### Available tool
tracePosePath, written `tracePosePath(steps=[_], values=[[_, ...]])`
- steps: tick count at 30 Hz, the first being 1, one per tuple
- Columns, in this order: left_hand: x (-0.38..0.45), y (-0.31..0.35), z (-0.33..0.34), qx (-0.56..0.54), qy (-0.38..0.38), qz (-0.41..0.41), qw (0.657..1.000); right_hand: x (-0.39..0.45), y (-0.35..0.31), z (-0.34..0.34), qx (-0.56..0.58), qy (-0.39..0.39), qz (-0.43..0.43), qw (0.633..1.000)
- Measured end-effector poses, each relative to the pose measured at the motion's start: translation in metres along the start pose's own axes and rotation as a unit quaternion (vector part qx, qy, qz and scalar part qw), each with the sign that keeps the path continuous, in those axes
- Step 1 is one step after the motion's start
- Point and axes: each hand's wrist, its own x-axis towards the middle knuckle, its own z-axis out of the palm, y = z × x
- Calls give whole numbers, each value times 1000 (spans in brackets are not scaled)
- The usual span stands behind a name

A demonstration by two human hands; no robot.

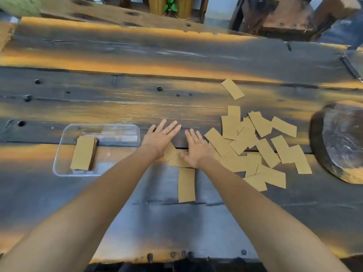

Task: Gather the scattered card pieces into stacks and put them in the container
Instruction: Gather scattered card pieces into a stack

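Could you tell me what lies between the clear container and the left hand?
Nothing: in the head view only bare wooden table separates the clear container from the left hand, which hovers just past its right wall.

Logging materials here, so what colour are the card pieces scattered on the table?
Plain tan-brown, like kraft cardboard, with no print; the card pieces show clearly in the head view.
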Motion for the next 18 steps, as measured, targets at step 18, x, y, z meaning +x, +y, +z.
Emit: tracePosePath(steps=[18], values=[[10, -10, 44, 69, -42, 66, 995, -93, -17, 97, 253, 56, 179, 949]])
